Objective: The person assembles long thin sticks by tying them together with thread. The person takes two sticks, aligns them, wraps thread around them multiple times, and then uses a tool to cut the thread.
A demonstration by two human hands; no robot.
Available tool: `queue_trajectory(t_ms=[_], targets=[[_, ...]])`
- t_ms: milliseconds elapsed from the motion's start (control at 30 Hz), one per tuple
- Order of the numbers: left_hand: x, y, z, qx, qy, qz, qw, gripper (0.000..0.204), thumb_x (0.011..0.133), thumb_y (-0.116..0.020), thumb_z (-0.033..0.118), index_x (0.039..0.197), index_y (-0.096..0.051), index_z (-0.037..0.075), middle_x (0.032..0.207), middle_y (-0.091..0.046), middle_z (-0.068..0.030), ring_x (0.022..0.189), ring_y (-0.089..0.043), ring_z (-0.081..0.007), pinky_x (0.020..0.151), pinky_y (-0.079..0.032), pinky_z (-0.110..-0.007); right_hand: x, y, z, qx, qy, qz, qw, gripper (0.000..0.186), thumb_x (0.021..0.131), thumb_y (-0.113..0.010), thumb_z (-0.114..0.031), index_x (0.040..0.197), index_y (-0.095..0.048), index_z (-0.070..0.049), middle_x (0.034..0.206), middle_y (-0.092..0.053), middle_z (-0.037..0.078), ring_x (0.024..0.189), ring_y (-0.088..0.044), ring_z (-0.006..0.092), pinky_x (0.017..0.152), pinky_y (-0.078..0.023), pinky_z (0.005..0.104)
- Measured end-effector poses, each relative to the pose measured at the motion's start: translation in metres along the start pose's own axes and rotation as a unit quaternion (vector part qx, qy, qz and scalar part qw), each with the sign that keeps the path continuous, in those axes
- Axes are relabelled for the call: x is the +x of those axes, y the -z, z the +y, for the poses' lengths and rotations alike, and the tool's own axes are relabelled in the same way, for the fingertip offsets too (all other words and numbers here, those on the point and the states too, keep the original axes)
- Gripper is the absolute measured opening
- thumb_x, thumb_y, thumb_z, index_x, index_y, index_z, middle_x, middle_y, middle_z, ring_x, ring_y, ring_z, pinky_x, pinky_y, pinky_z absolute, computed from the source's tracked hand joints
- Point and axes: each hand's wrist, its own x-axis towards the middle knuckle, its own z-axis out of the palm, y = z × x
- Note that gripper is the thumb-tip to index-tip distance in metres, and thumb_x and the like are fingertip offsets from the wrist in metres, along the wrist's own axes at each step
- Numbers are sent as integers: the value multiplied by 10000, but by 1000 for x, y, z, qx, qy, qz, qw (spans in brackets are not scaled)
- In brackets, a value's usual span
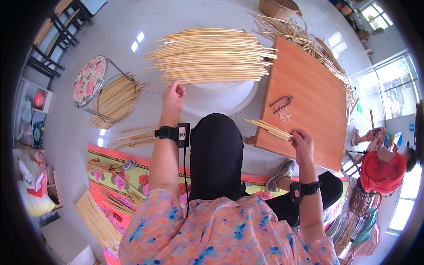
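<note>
A wide layer of pale sticks point(210, 55) lies over a white round support point(212, 99) in front of me. My left hand point(173, 95) is at its near left edge, fingers curled against the lowest sticks; what they grip is unclear. My right hand point(301, 140) is closed on a small bunch of sticks point(269, 127) pointing up-left, near the wooden board's lower edge. On that board point(309, 84) lie a dark metal tool point(279, 100) and white string point(282, 114).
Loose sticks point(304, 37) and a basket point(278, 6) lie at the back right. A floral stool point(89, 81) stands left beside more sticks point(114, 97). A person in red point(382, 172) sits at the right. A floral mat point(119, 185) spreads beneath me.
</note>
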Motion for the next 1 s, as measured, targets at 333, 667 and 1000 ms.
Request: queue_trajectory(t_ms=[333, 667, 1000], targets=[[-4, -6, 2, 13, 0, 5, 1000, 202, 850, -742, 178, 875, -579, 60, 739, -582, -33, 623, -601, -146, 544, -477, -275, -2, -3, 6, 16, -15, -12, 1000, 124, 945, -571, -106, 1049, -626, -66, 943, -666, 28, 739, -607, 86, 637, -458, 198], [0, -4, 0, 5, 4, 2, 1000, 218, 847, -738, 186, 872, -565, 55, 742, -584, -44, 628, -607, -161, 549, -485, -287, -5, -7, 6, 36, -21, -1, 999, 125, 937, -572, -97, 1028, -634, -37, 925, -672, 27, 718, -606, 75, 610, -438, 182], [0, -5, -1, 5, 19, 5, 1000, 225, 858, -731, 202, 920, -564, 65, 768, -591, -48, 645, -614, -167, 556, -490, -294, -8, -6, 15, 46, -34, 7, 998, 119, 934, -575, -94, 1020, -636, -40, 916, -668, 24, 715, -603, 73, 607, -437, 187]])
